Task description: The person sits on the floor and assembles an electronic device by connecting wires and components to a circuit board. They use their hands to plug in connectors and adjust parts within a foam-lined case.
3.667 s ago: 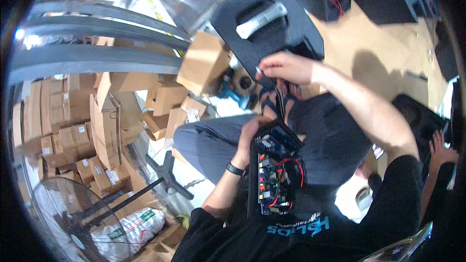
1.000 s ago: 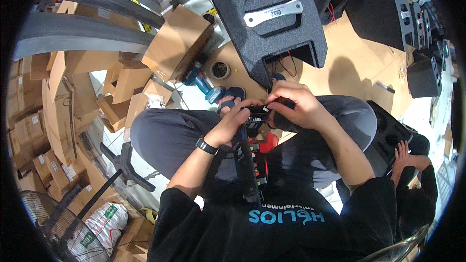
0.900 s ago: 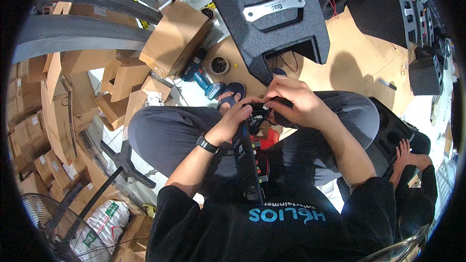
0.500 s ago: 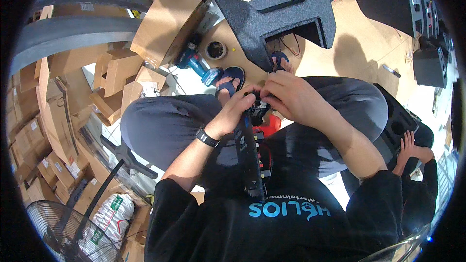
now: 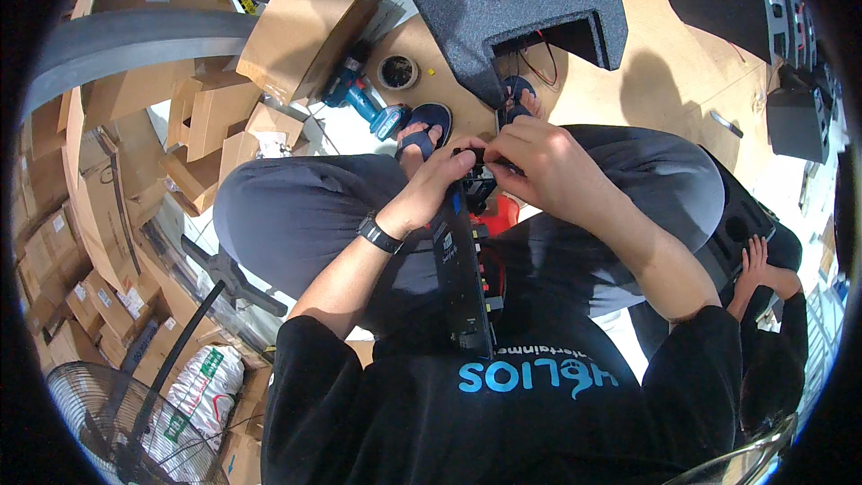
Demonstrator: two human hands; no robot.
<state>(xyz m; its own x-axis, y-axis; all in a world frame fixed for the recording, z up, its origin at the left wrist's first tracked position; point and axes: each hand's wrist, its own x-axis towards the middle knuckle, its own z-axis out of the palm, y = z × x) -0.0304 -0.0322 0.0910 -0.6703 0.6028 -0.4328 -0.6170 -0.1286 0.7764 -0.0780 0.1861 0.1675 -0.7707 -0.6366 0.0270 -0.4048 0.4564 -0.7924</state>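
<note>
Locate the black electronics panel (image 5: 461, 283) above the lap, turned nearly edge-on, with the near end close to the black shirt (image 5: 359, 404) and coloured connectors (image 5: 493, 304) along the right side. Could tip or twist under a push at the far end, given a slack left grip; could also suffer connector damage through a slip of the right fingers. Note the left hand (image 5: 435, 181), clamped on the far end, thumb uppermost, wrist angled inward from lower left. Note the right hand (image 5: 540, 160) at the same end, knuckles up, fingers bent and bunched; cannot identify anything between the fingertips. Observe beyond: a dark sandal (image 5: 435, 117), a blue-green cordless drill (image 5: 364, 108) just beside, then a black speaker cabinet (image 5: 539, 13).
</note>
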